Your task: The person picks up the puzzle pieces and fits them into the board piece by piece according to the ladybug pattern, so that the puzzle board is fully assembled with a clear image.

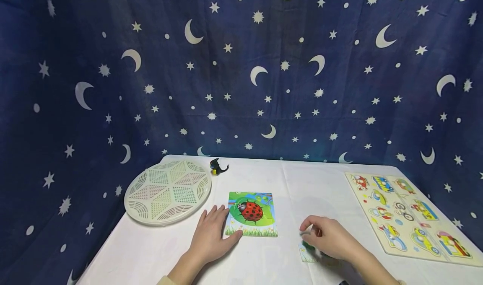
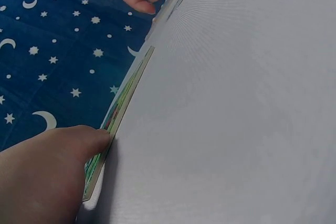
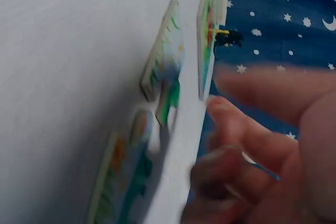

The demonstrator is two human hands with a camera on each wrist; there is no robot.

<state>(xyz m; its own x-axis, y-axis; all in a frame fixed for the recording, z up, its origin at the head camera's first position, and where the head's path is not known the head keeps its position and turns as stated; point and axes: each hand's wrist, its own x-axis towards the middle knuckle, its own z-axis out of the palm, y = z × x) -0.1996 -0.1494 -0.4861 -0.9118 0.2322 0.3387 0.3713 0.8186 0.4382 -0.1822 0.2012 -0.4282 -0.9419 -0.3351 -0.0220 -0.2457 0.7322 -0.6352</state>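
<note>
A square ladybug picture puzzle (image 1: pixel 251 213) lies flat on the table. My left hand (image 1: pixel 213 237) rests at its left edge, fingers spread and straight, thumb along the lower left corner. In the left wrist view the thumb (image 2: pixel 86 142) overlaps the puzzle's edge. To the right, my right hand (image 1: pixel 328 237) hovers over loose puzzle pieces (image 1: pixel 307 253) with curled fingers; a thin light-blue edge shows between them, apparently a puzzle piece, mostly hidden. In the right wrist view several loose pieces with grass and green parts, one grassy piece (image 3: pixel 165 51) among them, lie below the fingers.
A round pale lattice tray (image 1: pixel 167 193) stands at the left. Behind the puzzle sits a small black toy figure (image 1: pixel 217 167) with a yellow spot. A wooden vehicle puzzle board (image 1: pixel 411 218) lies along the right side. A starry blue curtain (image 1: pixel 241 88) hangs behind the white table.
</note>
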